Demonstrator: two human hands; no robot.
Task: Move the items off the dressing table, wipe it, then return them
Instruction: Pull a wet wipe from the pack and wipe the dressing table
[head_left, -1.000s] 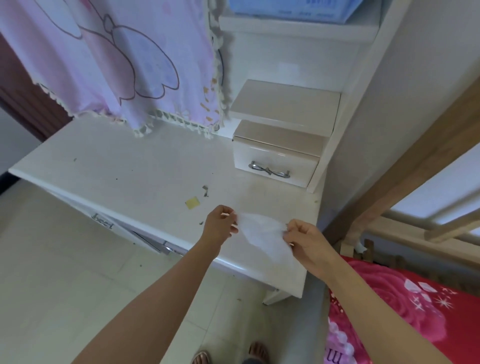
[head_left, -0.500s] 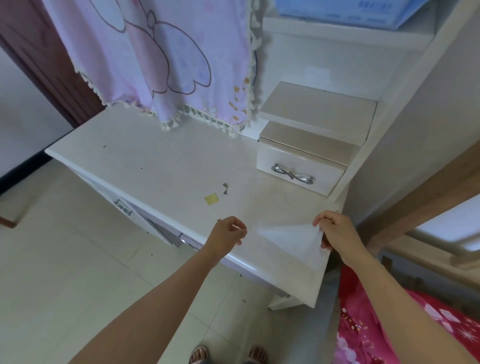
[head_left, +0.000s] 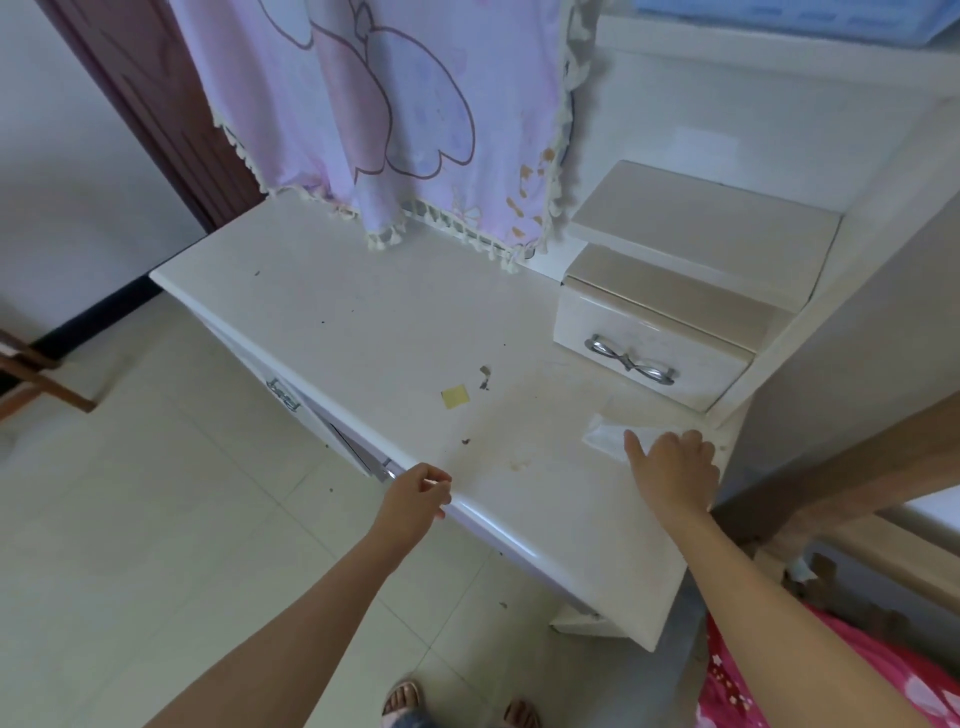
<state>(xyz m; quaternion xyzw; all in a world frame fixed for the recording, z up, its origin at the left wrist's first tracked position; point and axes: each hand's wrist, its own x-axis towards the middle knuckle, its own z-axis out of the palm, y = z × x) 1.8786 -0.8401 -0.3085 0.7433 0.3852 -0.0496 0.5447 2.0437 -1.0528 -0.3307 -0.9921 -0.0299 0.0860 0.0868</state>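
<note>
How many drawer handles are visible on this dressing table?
2: a bow-shaped handle on the small tabletop drawer, a plain handle on the front drawer below. Metal beside the left hand may be a third, mostly hidden.

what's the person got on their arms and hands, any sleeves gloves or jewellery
Nothing worn shows. The left hand and right hand have no gloves, rings or watch. The left forearm and right forearm are uncovered to the frame's edge; no sleeve is in view.

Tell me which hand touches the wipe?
The right hand, flat on the wipe by the small drawer; the left hand hangs at the table's edge.
</note>
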